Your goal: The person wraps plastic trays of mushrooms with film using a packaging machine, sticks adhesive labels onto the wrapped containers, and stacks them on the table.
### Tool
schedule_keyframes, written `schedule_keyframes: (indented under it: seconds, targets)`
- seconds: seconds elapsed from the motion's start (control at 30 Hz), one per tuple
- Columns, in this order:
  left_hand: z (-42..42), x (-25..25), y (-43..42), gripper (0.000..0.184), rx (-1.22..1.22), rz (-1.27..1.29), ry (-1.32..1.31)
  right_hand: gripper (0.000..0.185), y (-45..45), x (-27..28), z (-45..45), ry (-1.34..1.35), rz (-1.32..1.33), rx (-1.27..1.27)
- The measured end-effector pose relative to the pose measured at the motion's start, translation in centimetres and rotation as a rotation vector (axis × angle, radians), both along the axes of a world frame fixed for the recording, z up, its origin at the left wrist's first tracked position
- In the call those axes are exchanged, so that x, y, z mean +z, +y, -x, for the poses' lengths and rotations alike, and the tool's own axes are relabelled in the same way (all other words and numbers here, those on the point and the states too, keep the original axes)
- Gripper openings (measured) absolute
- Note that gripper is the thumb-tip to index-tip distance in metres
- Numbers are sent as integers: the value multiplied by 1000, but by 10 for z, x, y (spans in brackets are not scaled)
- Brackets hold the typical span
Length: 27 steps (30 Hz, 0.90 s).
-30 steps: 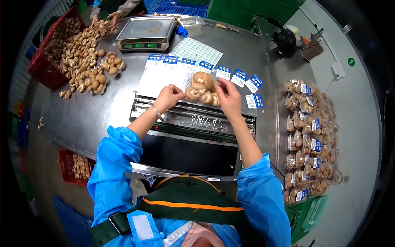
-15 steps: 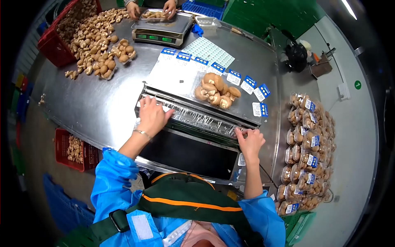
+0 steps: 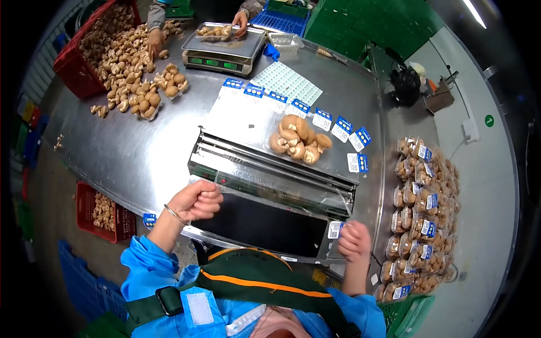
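My left hand (image 3: 197,201) is closed in a fist on one corner of a sheet of clear cling film (image 3: 270,183). At the other side my right hand (image 3: 355,241), slightly blurred, grips the opposite corner. The film stretches from the metal film-wrapping machine (image 3: 270,159) toward me, over the black plate (image 3: 262,223) at its front. Just behind the machine stands a clear tray of mushrooms (image 3: 298,138), uncovered on top. Blue-and-white labels (image 3: 322,119) lie in an arc around it.
Across the table a co-worker's hands (image 3: 155,42) reach to loose mushrooms (image 3: 127,67) and a tray on the scale (image 3: 222,53). Wrapped mushroom packs (image 3: 422,219) are stacked at the right. Red crates (image 3: 93,211) stand at the left. A label sheet (image 3: 293,81) lies behind.
Both my hands have closed and drawn back toward me from the machine, pulling the film out. One co-worker hand has moved from the scale to the loose mushrooms.
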<state>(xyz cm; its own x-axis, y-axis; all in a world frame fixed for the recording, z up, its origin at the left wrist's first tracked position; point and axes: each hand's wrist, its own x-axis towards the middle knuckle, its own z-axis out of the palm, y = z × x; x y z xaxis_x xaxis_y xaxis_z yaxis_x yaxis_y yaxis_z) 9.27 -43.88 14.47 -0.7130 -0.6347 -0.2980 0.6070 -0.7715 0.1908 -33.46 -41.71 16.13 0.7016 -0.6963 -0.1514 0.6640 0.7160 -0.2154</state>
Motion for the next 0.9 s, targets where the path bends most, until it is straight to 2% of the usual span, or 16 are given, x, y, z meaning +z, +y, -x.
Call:
schedule_keyframes:
  seconds: [0.03, 0.1, 0.13, 0.17, 0.23, 0.3, 0.33, 0.37, 0.43, 0.5, 0.57, 0.6, 0.7, 0.73, 0.87, 0.9]
  targets:
    - [9, 10, -2, 40, 18, 132, 149, 30, -9, 19, 0, -176, 116, 52]
    - [28, 54, -47, 43, 432, 579, 54, 36, -49, 38, 18, 100, 9, -434]
    - [39, 73, -84, 42, 494, 529, 281, 24, -100, 58, 0, -199, 611, -243]
    - [57, 106, -113, 41, 662, 253, 128, 20, -131, 73, -16, -247, 436, -457]
    - [72, 80, -190, 38, 760, 687, -196, 21, -190, 88, -51, 271, 388, -824]
    - [88, 38, -234, 37, 724, 1227, -1259, 23, -253, 28, -58, 642, 699, -844]
    - [95, 7, -252, 36, 569, 1238, -1299, 27, -258, 19, -73, 1346, 793, -748]
    - [100, -20, -262, 36, 407, 1240, -1336, 31, -274, -18, -70, 1595, 930, -540]
    - [105, -50, -260, 37, 221, 1371, -1419, 30, -283, -58, -68, 1706, 994, -41]
    - [104, -54, -255, 39, 142, 1189, -1247, 28, -278, -49, -67, 1408, 590, 42]
    - [95, -29, -242, 38, -180, 899, -981, 35, -257, -36, -60, 1291, 690, 141]
    - [84, -31, -245, 44, -250, 1108, -967, 39, -250, -30, -57, 1214, 604, 128]
    - [74, -14, -216, 54, -264, 727, -814, 50, -221, -12, -60, 1117, 361, 171]
    - [69, 4, -206, 61, -384, 742, -767, 53, -212, -8, -61, 1107, 286, 198]
    - [65, 29, -152, 63, -313, 894, -835, 59, -163, 11, -52, 1222, 351, 206]
    - [62, 32, -131, 63, -333, 902, -805, 59, -138, 15, -52, 1207, 530, 165]
